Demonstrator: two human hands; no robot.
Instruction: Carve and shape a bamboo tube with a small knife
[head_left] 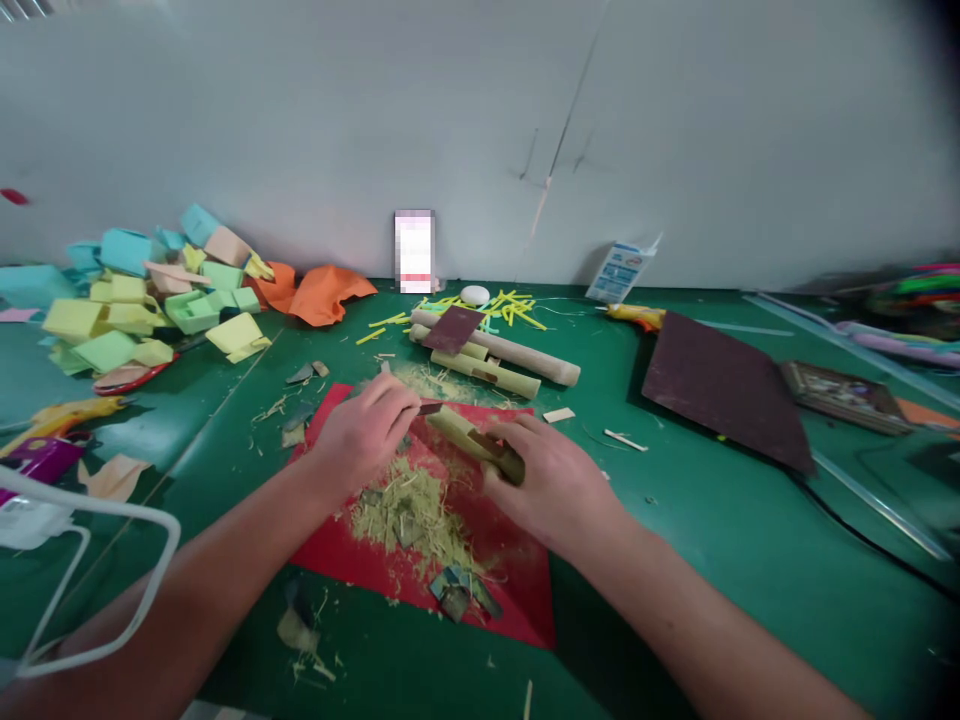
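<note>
My right hand [551, 475] is wrapped around a pale bamboo tube [459, 433] with a slot cut in its side, held tilted over a red sheet [525, 590]. At the tube's far end my left hand [366, 425] pinches a small dark brown piece of sandpaper [430, 408]; whether it touches the tube is hard to tell. Below both hands, a heap of bamboo shavings [409, 510] lies on the red sheet. Several dark scraps [457, 592] sit at the heap's near edge.
More bamboo tubes [517, 357] lie ahead, with a brown sandpaper square [454, 329] on top. Yellow strips [517, 308] and a white oval object [475, 295] are behind them. Folded paper boxes [127, 300] pile up at left; a large dark sheet [720, 390] rests at right.
</note>
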